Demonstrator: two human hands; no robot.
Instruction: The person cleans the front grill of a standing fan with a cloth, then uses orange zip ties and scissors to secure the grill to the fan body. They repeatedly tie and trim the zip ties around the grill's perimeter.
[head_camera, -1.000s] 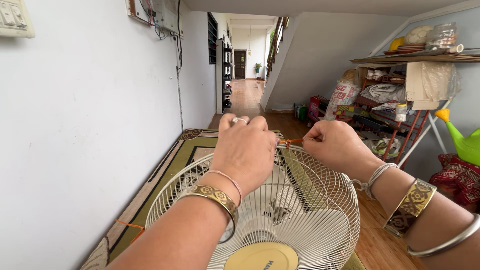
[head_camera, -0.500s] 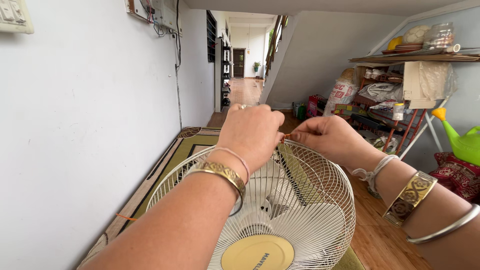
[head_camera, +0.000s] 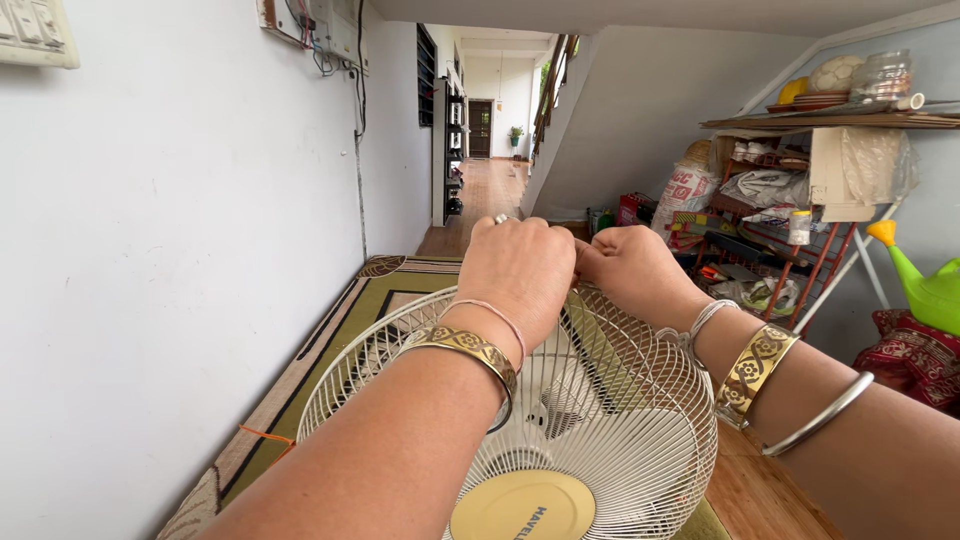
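A white wire fan guard (head_camera: 620, 440) with a pale yellow centre cap fills the lower middle of the head view. My left hand (head_camera: 520, 265) is closed over the guard's top rim, a ring on one finger and a gold bangle on the wrist. My right hand (head_camera: 635, 270) grips the same top rim right beside it, fingers touching the left hand. Both hands hide the part of the rim they pinch. The fan blades show dimly through the wires.
A white wall (head_camera: 180, 250) runs close on the left. A green and brown rug (head_camera: 350, 310) lies on the wooden floor under the fan. Cluttered shelves (head_camera: 800, 200) and a green watering can (head_camera: 925, 285) stand at the right. A hallway (head_camera: 490, 170) opens ahead.
Both hands have moved closer together at the top of the guard and now touch. The fan guard sits a little further right in view.
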